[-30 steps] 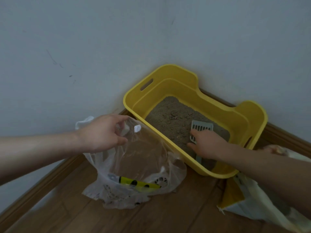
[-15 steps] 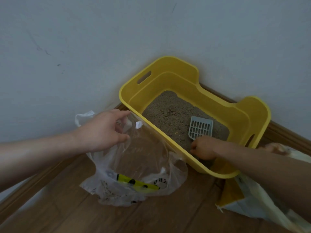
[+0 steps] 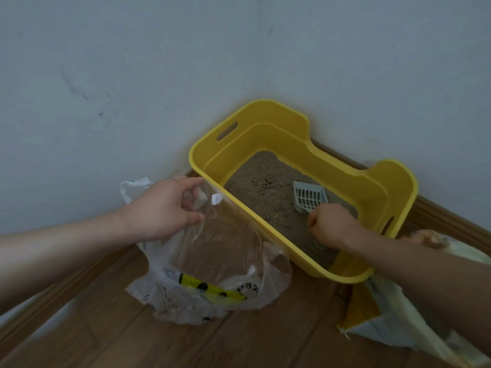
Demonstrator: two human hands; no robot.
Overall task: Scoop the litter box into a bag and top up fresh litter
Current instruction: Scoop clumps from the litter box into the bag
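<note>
- One yellow litter box (image 3: 382,176) sits against the wall (image 3: 132,75), its brown litter (image 3: 255,189) lumpy and uneven.
- Your right hand (image 3: 332,225) is fisted round the grey slotted scoop (image 3: 309,196) inside it; lift fast and clumps could spill over the rim.
- Your left hand (image 3: 162,208) pinches the clear bag (image 3: 225,261) open just beside the box; slacken and its mouth may sag shut.
- A pale sack (image 3: 385,322) lies at your right.

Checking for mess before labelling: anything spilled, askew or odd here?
Nothing stands out. The litter lies inside the yellow litter box; no grains show on the wooden floor. The left hand holds the clear bag open beside it; right hand grips the grey scoop.
</note>
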